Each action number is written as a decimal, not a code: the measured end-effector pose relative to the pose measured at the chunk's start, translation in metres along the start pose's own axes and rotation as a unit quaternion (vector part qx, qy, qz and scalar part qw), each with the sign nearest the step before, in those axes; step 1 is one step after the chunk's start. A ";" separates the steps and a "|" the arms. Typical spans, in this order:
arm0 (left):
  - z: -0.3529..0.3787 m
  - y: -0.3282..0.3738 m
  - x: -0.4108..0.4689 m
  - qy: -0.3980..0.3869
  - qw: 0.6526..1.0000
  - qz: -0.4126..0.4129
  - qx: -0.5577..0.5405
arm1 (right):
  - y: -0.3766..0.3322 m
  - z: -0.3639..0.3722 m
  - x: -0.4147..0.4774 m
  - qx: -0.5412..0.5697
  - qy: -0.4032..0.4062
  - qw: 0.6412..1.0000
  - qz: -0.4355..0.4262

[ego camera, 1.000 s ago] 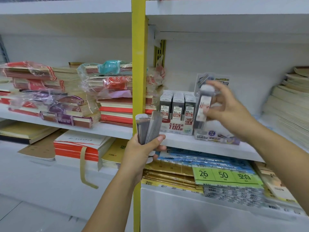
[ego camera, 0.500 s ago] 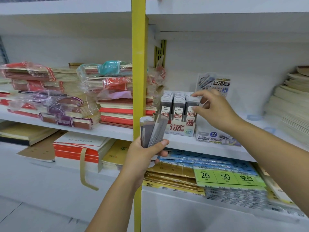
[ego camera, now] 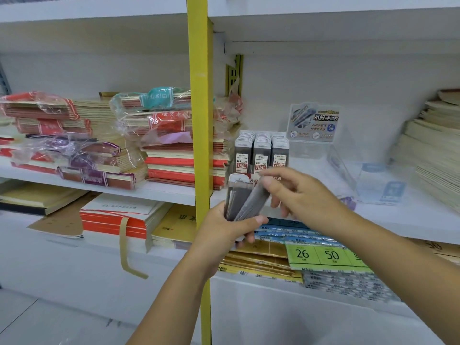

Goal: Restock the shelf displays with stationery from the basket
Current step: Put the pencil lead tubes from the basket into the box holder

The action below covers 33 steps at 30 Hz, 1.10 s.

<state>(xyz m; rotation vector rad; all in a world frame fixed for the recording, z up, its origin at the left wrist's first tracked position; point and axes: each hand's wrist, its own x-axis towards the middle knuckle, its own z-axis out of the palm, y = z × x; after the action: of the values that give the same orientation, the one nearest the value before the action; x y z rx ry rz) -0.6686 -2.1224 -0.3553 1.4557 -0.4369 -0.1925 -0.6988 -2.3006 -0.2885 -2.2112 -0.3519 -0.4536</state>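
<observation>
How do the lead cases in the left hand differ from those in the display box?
The held cases fan out tilted in the left hand, the right hand pinching one; the boxed cases stand upright in three rows. The held cases show plain grey sides; the boxed cases show white-and-red labels. Both are slim grey cases with pale caps.

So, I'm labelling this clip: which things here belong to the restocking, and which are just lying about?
In the job: lead cases fanned in the left hand; right hand pinching one of them; lead display behind them.
Lying about: notebook stacks; clear stand; green price labels.
</observation>
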 end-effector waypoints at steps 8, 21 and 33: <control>-0.005 0.003 -0.006 -0.056 0.995 -0.016 -0.076 | 0.012 -0.006 -0.009 0.218 0.014 0.975 0.026; -0.009 -0.003 -0.001 0.062 0.996 -0.001 -0.069 | 0.033 0.003 -0.026 0.200 -0.030 0.975 0.091; -0.002 0.003 0.000 0.036 0.998 0.004 -0.044 | 0.002 -0.019 -0.003 0.059 -0.056 0.996 0.046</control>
<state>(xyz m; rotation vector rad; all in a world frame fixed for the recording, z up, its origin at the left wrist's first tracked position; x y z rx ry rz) -0.6677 -2.1200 -0.3529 1.3690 -0.3709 -0.1494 -0.7047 -2.3164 -0.2800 -2.1323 -0.3262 -0.2524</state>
